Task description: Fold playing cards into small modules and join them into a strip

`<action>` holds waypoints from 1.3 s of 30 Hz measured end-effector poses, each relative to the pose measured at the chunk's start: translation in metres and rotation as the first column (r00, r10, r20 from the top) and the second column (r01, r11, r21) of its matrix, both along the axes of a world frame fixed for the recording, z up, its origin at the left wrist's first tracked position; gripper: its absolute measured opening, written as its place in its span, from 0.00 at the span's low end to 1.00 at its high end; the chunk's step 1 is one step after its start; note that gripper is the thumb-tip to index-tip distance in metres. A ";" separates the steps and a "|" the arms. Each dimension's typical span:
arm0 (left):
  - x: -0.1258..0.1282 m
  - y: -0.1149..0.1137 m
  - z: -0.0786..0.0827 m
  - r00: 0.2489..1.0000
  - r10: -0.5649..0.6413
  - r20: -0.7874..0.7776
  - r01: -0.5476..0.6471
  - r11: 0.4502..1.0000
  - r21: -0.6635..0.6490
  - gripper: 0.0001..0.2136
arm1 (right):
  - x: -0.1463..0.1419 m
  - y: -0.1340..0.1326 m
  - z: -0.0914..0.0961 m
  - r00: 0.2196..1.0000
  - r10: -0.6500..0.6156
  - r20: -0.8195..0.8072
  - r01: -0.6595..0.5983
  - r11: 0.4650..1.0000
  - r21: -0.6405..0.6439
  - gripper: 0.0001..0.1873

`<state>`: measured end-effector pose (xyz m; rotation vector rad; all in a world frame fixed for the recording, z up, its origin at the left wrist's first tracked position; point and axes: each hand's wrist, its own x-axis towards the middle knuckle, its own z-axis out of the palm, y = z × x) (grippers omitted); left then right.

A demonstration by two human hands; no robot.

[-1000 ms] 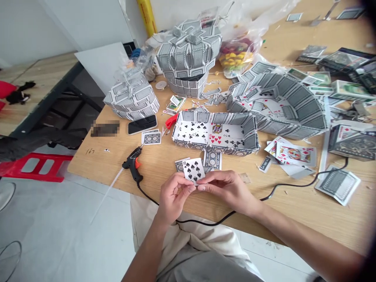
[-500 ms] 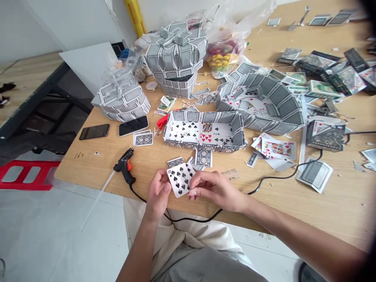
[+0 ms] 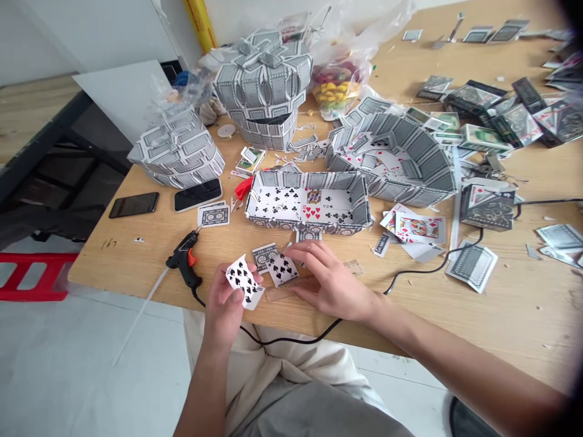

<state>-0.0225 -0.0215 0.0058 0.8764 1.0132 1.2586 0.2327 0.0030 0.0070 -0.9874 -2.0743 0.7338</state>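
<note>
Your left hand (image 3: 225, 309) is pinching a spade card (image 3: 243, 280) between thumb and fingers, just above the near edge of the worktop (image 3: 501, 321); the card is facing up toward you, its ends bending out of line with its middle. Your right hand (image 3: 337, 285) is arching palm down, thumb and fingers standing apart, over the right side of a second spade card (image 3: 282, 270). Whether its fingertips are touching that card, you cannot tell. The second card is lying face up near the first, well apart from its edge, and is partly overlapping a patterned card (image 3: 263, 258). A strip (image 3: 286, 290) is running partly beneath your right hand.

Beyond both hands, a tray (image 3: 334, 181) is standing upright, showing club cards, a picture card and a red ten on its floor. To the left, a glue gun (image 3: 184, 258) is lying on its side, its nozzle pointing toward a few back-up cards (image 3: 214, 215); its cord (image 3: 291, 343) is passing in front of you. Two phones, one black (image 3: 134, 205) and one pale-edged (image 3: 198, 194), are resting farther left. A fan-shaped box (image 3: 414, 145) is standing right of the tray, and a king card (image 3: 419, 227) is lying before it.
</note>
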 end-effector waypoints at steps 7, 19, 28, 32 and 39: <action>0.005 0.001 0.005 0.976 0.016 -0.218 -0.018 1.000 -0.008 0.22 | -0.005 -0.001 -0.012 0.991 -0.020 0.133 0.023 1.000 -0.017 0.38; 0.027 -0.001 0.015 0.881 0.052 -0.471 -0.096 0.993 -0.070 0.22 | -0.007 -0.007 0.001 0.875 -0.082 -0.478 -0.175 0.866 -0.468 0.25; 0.055 -0.009 0.019 0.912 0.097 -0.399 -0.162 0.978 -0.134 0.23 | -0.010 0.001 -0.004 0.578 -0.429 -0.694 -0.369 0.621 -0.691 0.25; 0.049 -0.010 0.020 0.949 0.102 -0.299 -0.139 0.985 -0.104 0.23 | -0.006 0.006 0.001 0.580 -0.487 -0.652 -0.340 0.583 -0.738 0.17; 0.032 -0.006 0.008 0.969 0.080 -0.232 -0.104 0.990 -0.091 0.15 | -0.008 0.004 0.000 0.579 -0.437 -0.689 -0.400 0.584 -0.706 0.16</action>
